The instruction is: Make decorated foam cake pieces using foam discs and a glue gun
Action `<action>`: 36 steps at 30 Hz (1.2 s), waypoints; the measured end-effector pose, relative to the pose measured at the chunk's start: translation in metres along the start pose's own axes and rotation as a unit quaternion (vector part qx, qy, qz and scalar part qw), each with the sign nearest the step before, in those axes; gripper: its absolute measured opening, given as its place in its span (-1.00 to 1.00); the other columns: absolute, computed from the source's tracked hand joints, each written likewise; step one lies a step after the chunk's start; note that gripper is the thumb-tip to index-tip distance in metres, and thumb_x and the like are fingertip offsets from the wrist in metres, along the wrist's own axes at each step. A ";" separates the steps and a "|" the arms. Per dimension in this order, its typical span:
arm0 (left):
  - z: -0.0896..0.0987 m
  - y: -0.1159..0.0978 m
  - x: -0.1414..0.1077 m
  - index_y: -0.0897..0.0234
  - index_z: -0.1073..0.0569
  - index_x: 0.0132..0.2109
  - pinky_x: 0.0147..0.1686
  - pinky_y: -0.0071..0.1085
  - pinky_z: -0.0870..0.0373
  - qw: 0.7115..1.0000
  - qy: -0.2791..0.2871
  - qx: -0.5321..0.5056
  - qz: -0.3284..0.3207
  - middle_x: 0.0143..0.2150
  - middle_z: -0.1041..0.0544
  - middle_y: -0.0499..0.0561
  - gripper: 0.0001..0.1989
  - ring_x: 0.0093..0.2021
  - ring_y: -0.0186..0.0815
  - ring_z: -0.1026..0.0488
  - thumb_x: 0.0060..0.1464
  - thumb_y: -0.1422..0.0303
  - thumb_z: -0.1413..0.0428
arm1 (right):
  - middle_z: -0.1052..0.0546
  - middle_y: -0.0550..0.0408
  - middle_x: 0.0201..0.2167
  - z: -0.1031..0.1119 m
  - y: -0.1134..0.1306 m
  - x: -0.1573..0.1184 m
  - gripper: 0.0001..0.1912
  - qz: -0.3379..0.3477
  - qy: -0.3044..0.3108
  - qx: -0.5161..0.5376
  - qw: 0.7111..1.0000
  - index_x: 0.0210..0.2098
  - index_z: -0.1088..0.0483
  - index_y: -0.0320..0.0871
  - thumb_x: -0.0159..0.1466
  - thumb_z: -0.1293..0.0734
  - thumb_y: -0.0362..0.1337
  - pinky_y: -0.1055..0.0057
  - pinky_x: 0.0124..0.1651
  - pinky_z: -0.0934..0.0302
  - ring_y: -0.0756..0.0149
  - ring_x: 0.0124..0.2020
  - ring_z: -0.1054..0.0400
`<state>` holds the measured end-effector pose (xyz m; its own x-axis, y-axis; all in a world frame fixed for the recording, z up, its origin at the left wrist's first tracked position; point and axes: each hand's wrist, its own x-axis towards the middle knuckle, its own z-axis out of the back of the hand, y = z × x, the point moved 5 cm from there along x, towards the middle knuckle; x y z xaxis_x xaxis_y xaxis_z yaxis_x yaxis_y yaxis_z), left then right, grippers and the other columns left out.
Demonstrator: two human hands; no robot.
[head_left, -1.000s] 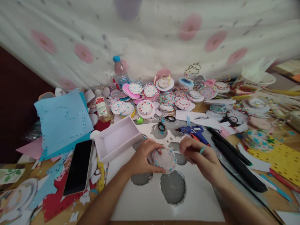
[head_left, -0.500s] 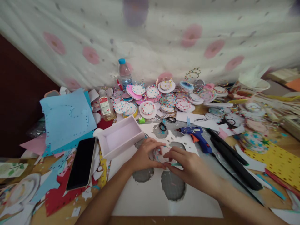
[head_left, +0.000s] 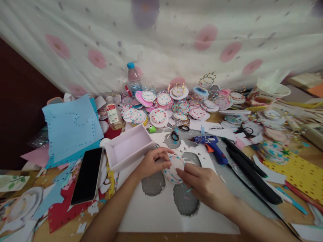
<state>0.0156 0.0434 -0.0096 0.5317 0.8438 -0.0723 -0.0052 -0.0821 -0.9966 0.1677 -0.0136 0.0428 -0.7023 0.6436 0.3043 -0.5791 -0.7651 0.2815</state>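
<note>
A white paper disc (head_left: 174, 172) edged with small coloured beads or stars lies over the cut-out white sheet (head_left: 156, 215). My left hand (head_left: 156, 163) is at the disc's upper left, its fingers apart and fingertips against or just above the edge. My right hand (head_left: 202, 185) pinches the disc's right side between thumb and fingers. A small teal piece (head_left: 189, 189) shows beneath the right fingers; what it is I cannot tell. Round holes in the sheet show a grey mat (head_left: 186, 201).
Beyond my left hand stands a pale open box (head_left: 131, 148), with a phone (head_left: 87, 176) to its left. A blue glue gun (head_left: 214, 148) and a black hair straightener (head_left: 252, 171) lie right. Several decorated discs (head_left: 158, 116), a water bottle (head_left: 134, 79) and scissors (head_left: 175, 135) are behind.
The fingers of my left hand have drawn back from around the disc toward its upper left. My right hand has moved slightly right and down, and more of the disc shows.
</note>
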 end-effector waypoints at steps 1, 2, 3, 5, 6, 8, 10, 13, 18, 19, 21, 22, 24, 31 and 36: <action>0.000 0.000 0.000 0.33 -0.43 0.01 -0.30 -0.45 -0.37 1.000 0.001 -0.005 0.004 -0.39 -0.46 -0.03 -0.58 -0.36 -0.37 -0.43 0.01 0.26 -0.24 | -0.38 0.07 -0.50 0.001 0.001 0.001 -0.72 0.012 0.005 -0.008 1.000 -0.22 -0.39 -0.20 0.27 -0.10 -0.54 0.34 -0.53 0.04 0.30 -0.54 -0.22; 0.000 0.000 0.001 0.34 -0.44 0.00 -0.31 -0.45 -0.37 1.000 0.002 -0.006 0.007 -0.40 -0.47 -0.03 -0.58 -0.37 -0.36 -0.44 0.01 0.26 -0.25 | -0.38 0.07 -0.50 0.001 0.002 0.002 -0.71 0.020 0.010 -0.013 1.000 -0.22 -0.39 -0.21 0.28 -0.09 -0.53 0.34 -0.53 0.04 0.30 -0.54 -0.22; 0.000 0.000 0.001 0.34 -0.45 -0.01 -0.31 -0.45 -0.38 1.000 0.003 -0.006 0.009 -0.40 -0.47 -0.02 -0.59 -0.37 -0.36 -0.44 0.00 0.27 -0.25 | -0.38 0.07 -0.50 0.001 0.002 0.003 -0.71 0.026 0.015 -0.017 0.999 -0.22 -0.39 -0.21 0.29 -0.08 -0.53 0.35 -0.52 0.04 0.30 -0.53 -0.22; 0.001 0.001 0.001 0.34 -0.46 -0.01 -0.31 -0.46 -0.38 1.000 0.003 -0.005 0.011 -0.39 -0.48 -0.01 -0.59 -0.36 -0.35 -0.46 0.00 0.27 -0.25 | -0.39 0.07 -0.48 -0.001 0.002 0.003 -0.69 0.033 0.023 -0.023 0.999 -0.22 -0.40 -0.22 0.31 -0.06 -0.53 0.36 -0.50 0.01 0.31 -0.50 -0.25; 0.001 0.001 0.001 0.33 -0.46 -0.01 -0.31 -0.46 -0.38 1.000 0.003 -0.006 0.012 -0.39 -0.48 0.00 -0.59 -0.35 -0.34 -0.46 0.01 0.26 -0.25 | -0.39 0.07 -0.47 -0.002 0.002 0.004 -0.68 0.032 0.027 -0.025 0.999 -0.22 -0.40 -0.22 0.32 -0.05 -0.54 0.36 -0.50 0.00 0.31 -0.49 -0.26; 0.002 0.002 0.001 0.32 -0.46 0.00 -0.30 -0.46 -0.39 1.000 0.001 -0.011 0.013 -0.39 -0.48 -0.01 -0.59 -0.35 -0.34 -0.47 0.01 0.26 -0.25 | -0.39 0.08 -0.46 -0.005 0.001 0.003 -0.68 0.018 0.032 -0.023 0.999 -0.21 -0.41 -0.22 0.33 -0.06 -0.52 0.37 -0.49 -0.02 0.31 -0.48 -0.28; 0.002 0.002 0.001 0.32 -0.46 -0.01 -0.30 -0.46 -0.38 1.000 -0.002 -0.015 0.014 -0.40 -0.48 -0.02 -0.60 -0.35 -0.35 -0.46 0.00 0.27 -0.25 | -0.39 0.09 -0.45 -0.006 -0.001 0.003 -0.72 -0.016 0.032 -0.009 0.999 -0.18 -0.41 -0.20 0.35 -0.09 -0.47 0.38 -0.48 -0.06 0.31 -0.47 -0.31; 0.002 0.002 0.001 0.32 -0.46 -0.03 -0.30 -0.47 -0.38 1.000 -0.006 -0.017 0.013 -0.41 -0.49 -0.03 -0.62 -0.37 -0.36 -0.46 -0.01 0.29 -0.26 | -0.45 0.07 -0.35 -0.005 -0.006 0.003 -0.79 -0.088 0.033 0.041 0.995 -0.13 -0.40 -0.17 0.35 -0.16 -0.37 0.42 -0.44 -0.13 0.31 -0.41 -0.38; 0.000 0.001 0.001 0.33 -0.46 -0.04 -0.29 -0.45 -0.39 1.000 -0.001 -0.016 0.011 -0.41 -0.52 -0.01 -0.61 -0.37 -0.35 -0.48 -0.02 0.29 -0.27 | -0.50 0.10 -0.28 -0.008 -0.014 0.004 -0.81 -0.199 0.073 0.158 0.964 -0.16 -0.44 -0.08 0.28 -0.25 -0.40 0.46 -0.36 -0.19 0.32 -0.33 -0.43; 0.000 0.001 0.001 0.33 -0.46 -0.04 -0.29 -0.45 -0.40 1.000 0.000 -0.016 0.012 -0.41 -0.52 -0.01 -0.61 -0.37 -0.34 -0.49 -0.02 0.29 -0.27 | -0.50 0.10 -0.28 -0.009 -0.015 0.005 -0.82 -0.216 0.071 0.174 0.958 -0.18 -0.46 -0.07 0.27 -0.26 -0.39 0.45 -0.36 -0.19 0.32 -0.33 -0.43; 0.000 0.002 0.001 0.33 -0.45 -0.04 -0.28 -0.44 -0.40 1.000 0.001 -0.016 0.013 -0.40 -0.52 -0.01 -0.61 -0.36 -0.34 -0.49 -0.02 0.28 -0.27 | -0.51 0.10 -0.30 -0.010 -0.017 0.007 -0.85 -0.239 0.059 0.204 0.948 -0.22 -0.47 -0.07 0.27 -0.28 -0.36 0.44 -0.33 -0.19 0.31 -0.33 -0.42; 0.001 0.002 0.001 0.33 -0.45 -0.04 -0.28 -0.44 -0.40 1.000 0.001 -0.015 0.013 -0.40 -0.52 0.00 -0.60 -0.36 -0.34 -0.49 -0.02 0.27 -0.27 | -0.51 0.10 -0.31 -0.011 -0.018 0.008 -0.86 -0.246 0.054 0.218 0.943 -0.24 -0.48 -0.08 0.26 -0.28 -0.36 0.44 -0.31 -0.20 0.31 -0.31 -0.42; 0.001 0.003 0.001 0.33 -0.46 -0.04 -0.27 -0.44 -0.41 1.000 0.002 -0.010 0.012 -0.39 -0.52 0.00 -0.60 -0.36 -0.34 -0.49 -0.02 0.27 -0.27 | -0.51 0.11 -0.34 -0.014 -0.019 0.010 -0.87 -0.255 0.048 0.242 0.935 -0.29 -0.47 -0.10 0.25 -0.28 -0.38 0.44 -0.28 -0.19 0.30 -0.29 -0.41; 0.002 0.004 0.001 0.32 -0.48 -0.06 -0.28 -0.46 -0.40 1.000 0.002 -0.009 0.008 -0.38 -0.53 0.00 -0.63 -0.36 -0.35 -0.48 -0.02 0.28 -0.27 | -0.53 0.13 -0.37 -0.020 -0.021 0.008 -0.91 -0.306 0.049 0.248 0.918 -0.35 -0.42 -0.10 0.22 -0.28 -0.36 0.45 -0.34 -0.16 0.30 -0.35 -0.40; 0.002 0.004 0.001 0.32 -0.50 -0.08 -0.27 -0.45 -0.39 1.000 0.010 0.009 0.002 -0.39 -0.54 0.01 -0.66 -0.35 -0.33 -0.49 0.00 0.25 -0.25 | -0.54 0.13 -0.41 -0.020 -0.022 0.010 -0.91 -0.317 0.052 0.216 0.922 -0.38 -0.43 -0.10 0.19 -0.28 -0.38 0.46 -0.38 -0.17 0.31 -0.41 -0.40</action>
<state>0.0147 0.0450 -0.0134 0.5484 0.8328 -0.0753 -0.0220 -0.0757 -0.9969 0.1655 0.0090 0.0213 -0.3282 0.9357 -0.1294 -0.6834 -0.1406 0.7164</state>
